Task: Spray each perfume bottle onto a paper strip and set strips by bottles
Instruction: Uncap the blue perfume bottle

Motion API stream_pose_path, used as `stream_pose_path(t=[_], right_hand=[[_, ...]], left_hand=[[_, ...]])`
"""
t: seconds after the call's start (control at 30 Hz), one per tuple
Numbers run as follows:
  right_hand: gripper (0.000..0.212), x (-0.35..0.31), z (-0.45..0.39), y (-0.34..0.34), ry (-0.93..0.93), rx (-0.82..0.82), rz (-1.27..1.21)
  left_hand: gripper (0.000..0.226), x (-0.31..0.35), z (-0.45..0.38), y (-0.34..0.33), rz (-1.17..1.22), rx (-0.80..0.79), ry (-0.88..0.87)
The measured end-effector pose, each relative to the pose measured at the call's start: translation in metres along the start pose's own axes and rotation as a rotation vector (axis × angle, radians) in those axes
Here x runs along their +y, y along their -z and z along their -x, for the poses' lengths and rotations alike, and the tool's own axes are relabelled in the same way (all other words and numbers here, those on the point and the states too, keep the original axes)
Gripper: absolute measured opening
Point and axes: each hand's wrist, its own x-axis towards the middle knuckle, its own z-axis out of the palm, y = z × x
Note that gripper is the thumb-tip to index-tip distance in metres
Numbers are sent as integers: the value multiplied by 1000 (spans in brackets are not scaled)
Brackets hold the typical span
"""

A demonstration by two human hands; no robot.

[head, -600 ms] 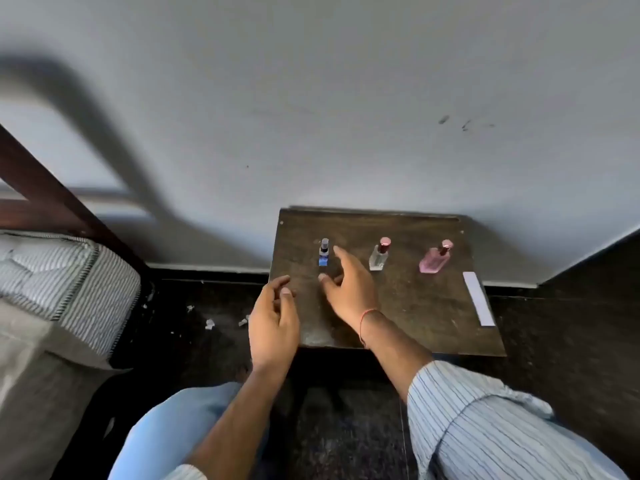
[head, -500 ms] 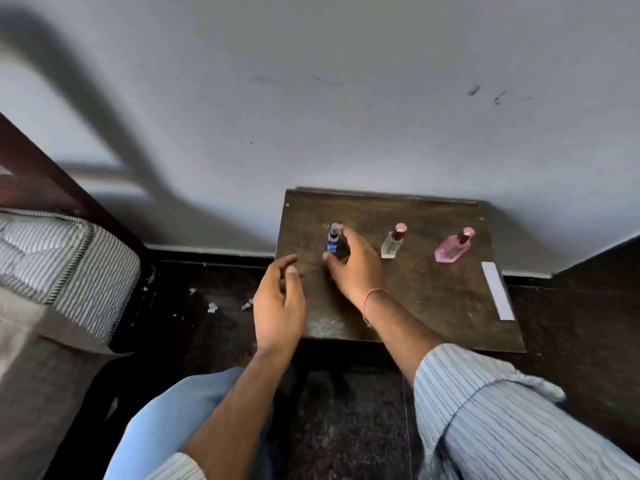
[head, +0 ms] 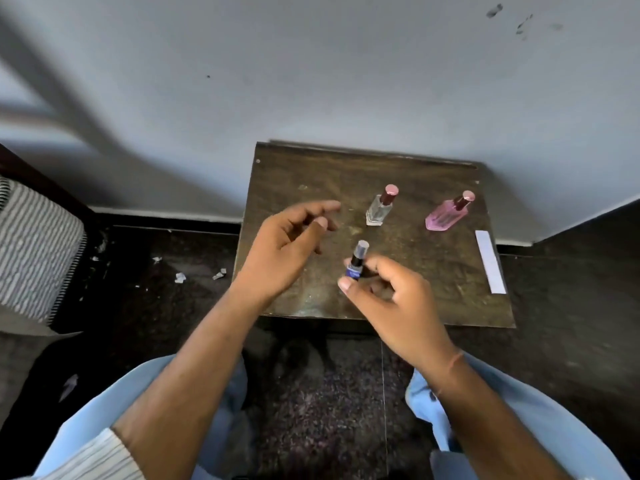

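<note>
Three perfume bottles are showing on the small dark table (head: 284, 188), and only one is being handled: the right hand (head: 394, 303) is holding the small blue bottle (head: 356, 262) upright above the table's front half, pinching its lower body between thumb and fingertips while the capped top is standing free. The clear bottle (head: 381, 206) and the pink bottle (head: 448, 213) are standing further back, near the wall, well apart from either hand. What is worrying here is the light grip: pinched so low on a narrow body, the blue bottle is likely to twist or slip once the cap is being pulled or the nozzle pressed, and it could drop onto the table. Another risk is spraying with nothing to catch it, since the white paper strip (head: 490, 261) is lying at the table's right edge, far from both hands. The left hand (head: 284, 247) is hovering just beside the bottle, its fingers (head: 322, 207) loosely curled and apart, holding nothing and touching nothing.
</note>
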Motion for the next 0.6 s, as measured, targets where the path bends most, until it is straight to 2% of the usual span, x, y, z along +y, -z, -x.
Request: stream_pose_path(t=[0.1,0.17,0.2,0.27,0.33,0.47,0.6], right_hand=[[27,16,10,8,-17,6,-47],[17,24,0,8,9,-40,-41],[16,25,-7,9,34,-80,-48],[34,26,-19,12,60,-153,-56],[41,28,-25,15,54,-193,-60],[22,37,-27,22,-8,-237,-161],[20,41,-29,30,-60,-248,-262]], left_hand=[[35,-2,1,-4,-9,-238,16],[37,-4,-1,-1,-12,-310,44],[37,-4,-2,0,-18,-331,60],[37,-4,-4,0,-18,-364,87],[36,-5,-7,-1,-12,-389,108],[37,-8,-12,-6,46,-386,156],[34,-9,-15,-12,89,-412,162]])
